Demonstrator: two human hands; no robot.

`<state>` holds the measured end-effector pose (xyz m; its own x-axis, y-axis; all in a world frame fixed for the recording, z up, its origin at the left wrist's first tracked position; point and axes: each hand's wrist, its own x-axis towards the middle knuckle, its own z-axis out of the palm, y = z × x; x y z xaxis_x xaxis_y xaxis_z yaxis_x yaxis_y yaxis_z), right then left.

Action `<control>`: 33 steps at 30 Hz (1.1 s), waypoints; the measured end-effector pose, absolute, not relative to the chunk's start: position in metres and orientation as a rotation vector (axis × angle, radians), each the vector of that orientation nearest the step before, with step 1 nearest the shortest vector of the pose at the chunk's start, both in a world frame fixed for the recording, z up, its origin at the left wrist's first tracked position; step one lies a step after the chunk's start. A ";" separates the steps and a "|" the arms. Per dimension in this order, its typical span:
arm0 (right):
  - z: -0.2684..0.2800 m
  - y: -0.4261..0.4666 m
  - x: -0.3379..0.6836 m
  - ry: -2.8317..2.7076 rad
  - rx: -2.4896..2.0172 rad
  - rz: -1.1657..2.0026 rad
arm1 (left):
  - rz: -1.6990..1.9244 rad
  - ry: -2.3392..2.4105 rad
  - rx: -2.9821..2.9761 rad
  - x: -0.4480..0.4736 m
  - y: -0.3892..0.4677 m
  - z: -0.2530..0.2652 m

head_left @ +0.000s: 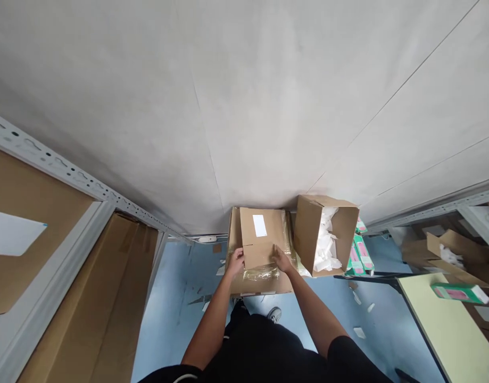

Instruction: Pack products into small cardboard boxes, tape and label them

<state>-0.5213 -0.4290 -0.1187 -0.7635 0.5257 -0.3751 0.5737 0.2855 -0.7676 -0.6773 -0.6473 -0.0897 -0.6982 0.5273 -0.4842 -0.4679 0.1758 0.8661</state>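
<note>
A brown cardboard box (264,213) with a white label (259,225) lies on top of a larger carton (268,288). Its near flap (258,256) is between my two hands. My left hand (236,261) has its fingers bent around the flap's left edge. On the opposite edge, my right hand (283,259) holds the flap with curled fingers, some of them hidden. Clear shiny plastic or tape (262,273) shows beneath the flap and along the right side of the carton.
An open carton (308,231) with white packing material (326,247) stands at the right. Green and pink boxes (362,255) are beside it. A pale table (447,335) stands farther right. Metal shelving (74,173) with large cartons borders the left. Scraps lie on the blue floor (168,298).
</note>
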 end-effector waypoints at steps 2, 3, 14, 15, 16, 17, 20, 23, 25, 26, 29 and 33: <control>-0.112 -0.428 -0.523 2.405 1.237 -1.634 | 1.666 1.537 0.113 -0.678 -0.655 -0.079; -0.107 -0.427 -0.525 2.368 1.327 -1.684 | 1.675 1.495 0.153 -0.680 -0.659 -0.073; 0.012 -0.392 -0.494 2.217 1.281 -2.445 | 1.696 1.478 0.428 -0.728 -0.675 0.038; 0.021 -0.390 -0.482 2.206 1.287 -2.487 | 1.686 1.472 0.459 -0.723 -0.670 0.047; 0.029 -0.388 -0.469 2.207 1.299 -2.516 | 1.674 1.463 0.492 -0.714 -0.665 0.056; 0.037 -0.385 -0.453 2.219 1.317 -2.535 | 1.660 1.452 0.526 -0.704 -0.660 0.063; 0.056 -0.375 -0.392 2.267 1.395 -2.575 | 1.609 1.433 0.627 -0.661 -0.637 0.079; 0.068 -0.363 -0.315 2.261 1.470 -2.684 | 1.551 1.421 0.693 -0.606 -0.603 0.089; 0.073 -0.357 -0.256 2.234 1.525 -2.777 | 1.494 1.403 0.735 -0.565 -0.573 0.095; 0.074 -0.355 -0.226 2.217 1.565 -2.818 | 1.464 1.390 0.764 -0.544 -0.556 0.097; 0.074 -0.355 -0.133 2.153 1.762 -2.891 | 1.391 1.340 0.847 -0.476 -0.501 0.103; 0.073 -0.364 -0.018 2.051 2.113 -2.936 | 1.241 1.288 0.934 -0.381 -0.429 0.110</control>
